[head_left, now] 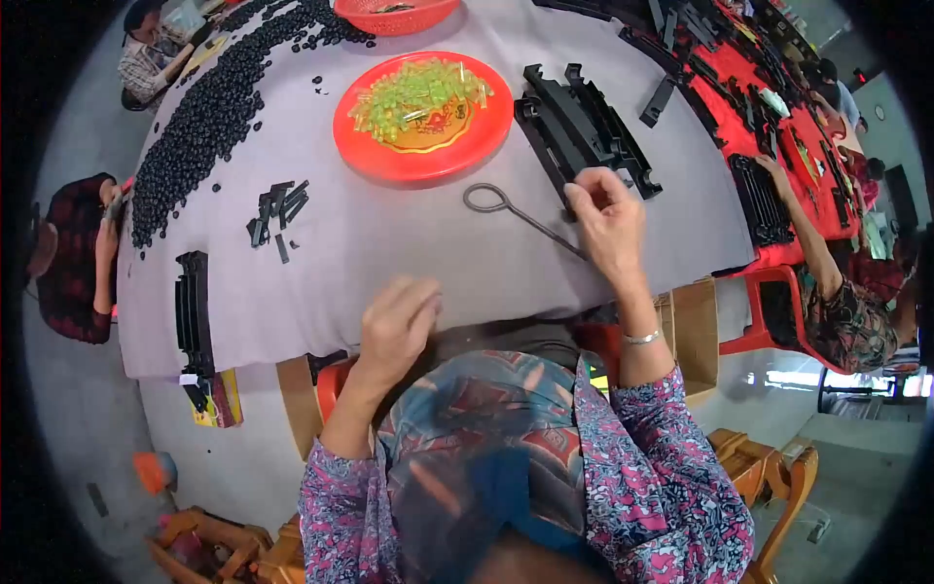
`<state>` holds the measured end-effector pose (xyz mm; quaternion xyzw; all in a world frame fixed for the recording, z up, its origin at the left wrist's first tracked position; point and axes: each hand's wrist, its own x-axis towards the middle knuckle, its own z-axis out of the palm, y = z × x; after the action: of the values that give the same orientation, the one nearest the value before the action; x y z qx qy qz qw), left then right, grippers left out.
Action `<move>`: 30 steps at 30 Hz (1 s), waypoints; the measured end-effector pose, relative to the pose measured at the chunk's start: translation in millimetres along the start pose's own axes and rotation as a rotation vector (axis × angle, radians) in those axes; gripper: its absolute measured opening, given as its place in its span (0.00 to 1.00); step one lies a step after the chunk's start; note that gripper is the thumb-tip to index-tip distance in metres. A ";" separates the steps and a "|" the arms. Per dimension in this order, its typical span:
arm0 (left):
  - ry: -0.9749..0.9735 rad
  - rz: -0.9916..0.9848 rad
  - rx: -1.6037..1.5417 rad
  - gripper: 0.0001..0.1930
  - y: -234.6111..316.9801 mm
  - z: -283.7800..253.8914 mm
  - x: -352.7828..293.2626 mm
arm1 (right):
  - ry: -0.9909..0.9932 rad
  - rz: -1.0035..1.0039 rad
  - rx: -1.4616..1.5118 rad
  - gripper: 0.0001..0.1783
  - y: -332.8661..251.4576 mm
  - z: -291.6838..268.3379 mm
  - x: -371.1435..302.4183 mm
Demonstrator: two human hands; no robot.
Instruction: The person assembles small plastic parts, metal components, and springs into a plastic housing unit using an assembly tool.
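Observation:
My right hand (611, 229) hovers over the near end of a group of long black plastic parts (584, 122). Its thumb and forefinger curl together in a pinch; whatever is between them is too small to make out. A dark metal rod with a ring end (504, 204) lies on the cloth, its straight end reaching toward my right wrist. Close to the table's front edge, my left hand (399, 326) is raised with fingers bent in toward the thumb, slightly blurred. Anything inside it is hidden. Beyond both hands, a red plate (423, 167) holds many small yellow-green translucent pieces (418, 92).
Black round pieces (199, 146) spread across the far left of the grey cloth (389, 234). Small black strips (277, 209) lie left of the plate, and a long black part (195, 311) sits at the left edge. A red basket (397, 18) stands behind. People work on both sides.

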<state>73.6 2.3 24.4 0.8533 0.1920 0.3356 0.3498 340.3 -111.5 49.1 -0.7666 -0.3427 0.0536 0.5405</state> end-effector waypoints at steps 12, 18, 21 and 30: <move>0.096 -0.131 -0.124 0.08 -17.3 7.8 -0.1 | 0.185 -0.197 -0.601 0.15 29.0 -9.3 45.0; 0.082 -0.132 -0.102 0.08 -19.5 7.0 -1.9 | 0.123 -0.264 -0.668 0.14 42.5 -6.1 52.6; 0.059 -0.138 -0.081 0.08 -19.8 7.1 -2.4 | 0.124 -0.205 -0.632 0.12 43.8 -12.6 56.2; 0.059 -0.124 -0.097 0.09 -21.5 7.5 -5.0 | 0.098 0.243 0.163 0.10 1.2 -20.9 27.8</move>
<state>73.4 10.7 2.6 0.8116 0.2384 0.3471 0.4049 371.4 -112.1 64.6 -0.7576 -0.2150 0.1087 0.6066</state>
